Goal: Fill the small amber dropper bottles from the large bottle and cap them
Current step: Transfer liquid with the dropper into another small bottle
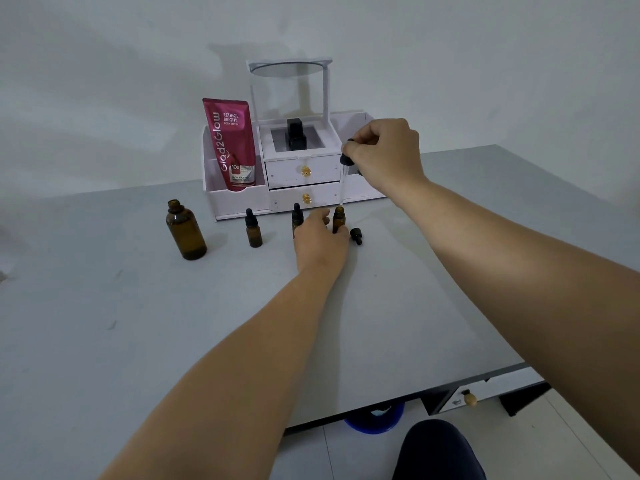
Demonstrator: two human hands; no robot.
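At frame centre, my left hand [320, 237] grips an open small amber glass bottle [338, 219]; above it, my right hand [384, 150] pinches a black-capped glass dropper [343, 178].

Both forearms are bare to the frame's edge, with no sleeves showing. The left hand [320, 242] and right hand [384, 150] are ungloved. One knee [438, 448] wears dark cloth.

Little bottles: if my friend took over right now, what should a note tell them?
Right hand: grip shut on the dropper, tip just above the open bottle.
Left hand: steadies that bottle on the table.
Big bottle: uncapped, far left.
Two small bottles wear caps; whether they are filled can't be told.
A loose cap lies right of the open bottle.
Left: finish filling it, then cap it.
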